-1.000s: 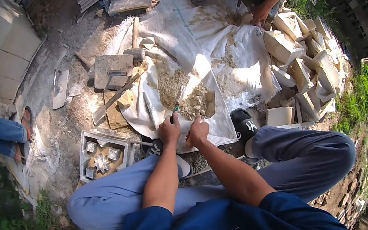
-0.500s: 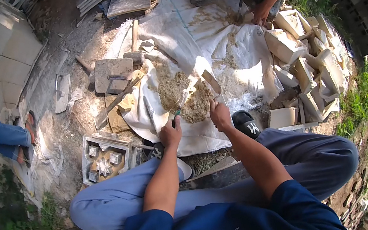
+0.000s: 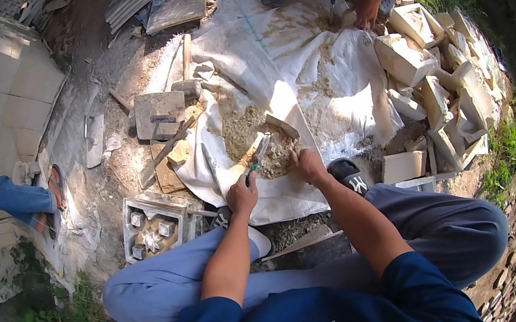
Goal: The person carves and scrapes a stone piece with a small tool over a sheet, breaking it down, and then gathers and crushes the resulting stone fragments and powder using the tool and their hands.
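My left hand (image 3: 242, 194) is closed on the green handle of a small trowel (image 3: 259, 154), whose blade rests at the mortar pile. My right hand (image 3: 308, 165) grips a flat-bladed scraper (image 3: 282, 126) by its handle, most of which the fingers hide. Both tools meet the grey-brown mortar (image 3: 245, 127), their ends close together but apart from each other. Under the mortar lies a white sheet (image 3: 277, 196), creased and dusty.
A metal mould (image 3: 155, 226) sits left of my knees. Beyond it are a square plate (image 3: 159, 114) and a mallet (image 3: 188, 89). Pale cast pieces (image 3: 405, 61) are heaped at right. A co-worker's hand (image 3: 366, 12) works at the top; another person's leg (image 3: 1, 194) is at left.
My right hand has moved right and away from my left hand, and its blade has turned and shifted to the mortar's far side. The view has shifted slightly.
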Demonstrator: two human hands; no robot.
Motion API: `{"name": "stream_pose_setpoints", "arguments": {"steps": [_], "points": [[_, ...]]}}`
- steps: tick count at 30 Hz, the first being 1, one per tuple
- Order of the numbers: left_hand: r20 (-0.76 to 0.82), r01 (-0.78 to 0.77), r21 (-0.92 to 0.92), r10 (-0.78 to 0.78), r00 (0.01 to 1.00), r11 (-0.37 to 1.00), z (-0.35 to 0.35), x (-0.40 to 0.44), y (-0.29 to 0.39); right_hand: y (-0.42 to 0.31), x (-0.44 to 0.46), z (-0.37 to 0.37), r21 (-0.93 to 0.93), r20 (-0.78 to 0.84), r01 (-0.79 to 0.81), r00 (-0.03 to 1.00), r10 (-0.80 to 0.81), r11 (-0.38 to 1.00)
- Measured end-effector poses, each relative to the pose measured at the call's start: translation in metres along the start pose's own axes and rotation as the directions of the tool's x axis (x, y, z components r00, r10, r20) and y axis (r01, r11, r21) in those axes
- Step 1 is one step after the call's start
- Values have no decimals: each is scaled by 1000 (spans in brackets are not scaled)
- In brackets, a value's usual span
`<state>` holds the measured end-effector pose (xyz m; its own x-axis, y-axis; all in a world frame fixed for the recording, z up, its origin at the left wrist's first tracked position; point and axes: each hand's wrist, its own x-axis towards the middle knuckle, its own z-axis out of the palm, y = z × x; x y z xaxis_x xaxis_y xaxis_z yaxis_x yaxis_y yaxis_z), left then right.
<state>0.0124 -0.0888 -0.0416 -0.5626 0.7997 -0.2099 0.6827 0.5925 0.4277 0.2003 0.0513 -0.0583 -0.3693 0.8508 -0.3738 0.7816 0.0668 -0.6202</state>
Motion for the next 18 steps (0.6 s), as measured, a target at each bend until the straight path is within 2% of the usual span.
{"name": "stream_pose_setpoints", "arguments": {"steps": [4,6,7,9,11,13,14,15,17,18], "points": [[-16,24,3,-24,1000,1000,1,5,7,14,10,10,33,17,-51,999,50,998],[-93,-91,-121,80,992,988,-1,5,11,16,14,9,52,17,-53,998,52,997],[-82,-92,-114,83,993,989,-1,7,14,14,9,9,66,27,-58,998,57,996],[-215,-258,-203,214,953,945,1,19,23,3,-2,-2,90,33,-77,997,74,993],[-224,-290,-174,249,942,941,1,24,25,-4,-3,-7,111,27,-80,997,78,991],[-167,-296,-139,272,948,945,2,24,26,-1,-2,-4,70,-9,-41,999,41,997],[26,-180,-82,182,983,980,1,19,24,1,-2,-2,70,-12,-42,999,43,997],[24,-184,-84,187,982,979,5,14,22,1,-2,-4,85,14,-62,998,61,994],[-7,-196,84,197,980,977,17,9,17,2,2,-4,102,33,-84,996,81,991],[122,-89,44,83,989,995,13,13,21,6,4,-1,103,32,-76,997,73,992]]}}
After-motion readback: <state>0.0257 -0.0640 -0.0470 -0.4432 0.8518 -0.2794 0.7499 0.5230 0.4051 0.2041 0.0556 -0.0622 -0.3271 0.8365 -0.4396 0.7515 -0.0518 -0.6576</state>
